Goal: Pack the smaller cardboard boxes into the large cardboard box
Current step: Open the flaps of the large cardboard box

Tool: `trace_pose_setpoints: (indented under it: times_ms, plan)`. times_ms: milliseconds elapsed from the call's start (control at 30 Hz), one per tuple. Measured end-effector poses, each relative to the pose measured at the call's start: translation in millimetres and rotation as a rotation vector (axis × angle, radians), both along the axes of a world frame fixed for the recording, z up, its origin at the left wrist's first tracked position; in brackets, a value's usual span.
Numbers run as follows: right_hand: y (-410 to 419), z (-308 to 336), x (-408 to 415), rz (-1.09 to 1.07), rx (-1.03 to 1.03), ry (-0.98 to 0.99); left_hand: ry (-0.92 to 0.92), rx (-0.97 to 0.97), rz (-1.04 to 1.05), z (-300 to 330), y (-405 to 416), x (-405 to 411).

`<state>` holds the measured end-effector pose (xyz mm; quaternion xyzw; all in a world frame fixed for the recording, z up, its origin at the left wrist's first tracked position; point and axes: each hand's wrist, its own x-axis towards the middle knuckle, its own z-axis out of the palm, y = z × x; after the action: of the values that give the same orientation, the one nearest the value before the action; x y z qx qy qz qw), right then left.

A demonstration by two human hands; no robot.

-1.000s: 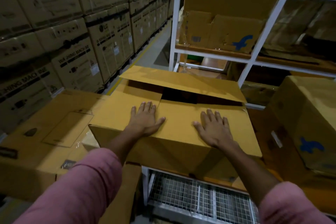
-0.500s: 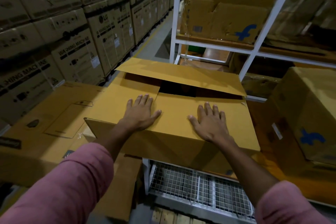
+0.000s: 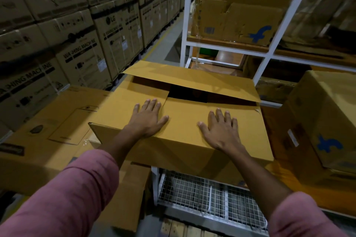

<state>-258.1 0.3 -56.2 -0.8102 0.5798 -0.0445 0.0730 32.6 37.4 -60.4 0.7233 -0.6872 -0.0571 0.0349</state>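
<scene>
A large yellow-brown cardboard box (image 3: 185,152) stands in front of me on a wire-mesh cart. Its near flaps are folded down flat. The far flap (image 3: 192,81) lies partly raised, leaving a dark gap (image 3: 188,93) into the box. My left hand (image 3: 147,119) presses flat on the left flap with fingers spread. My right hand (image 3: 219,131) presses flat on the near flap, fingers straight. What is inside the box is hidden.
A flat cardboard box (image 3: 48,131) lies to the left. A box with a blue logo (image 3: 325,121) stands at the right. Stacked washing-machine cartons (image 3: 77,34) line the left aisle. A white shelf rack (image 3: 269,48) holds more boxes behind. The wire-mesh cart (image 3: 202,192) is below.
Both hands stay flat on the flaps. The view has shifted slightly, and the far flap has sunk a little lower over the gap.
</scene>
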Motion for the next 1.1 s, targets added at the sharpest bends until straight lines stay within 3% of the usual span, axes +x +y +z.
trace_pose_setpoints:
  times_ms: [1100]
  plan:
    - [2.7,2.4,-6.5,0.073,0.021,-0.042,0.012,-0.003,0.04,-0.4,11.9,-2.7]
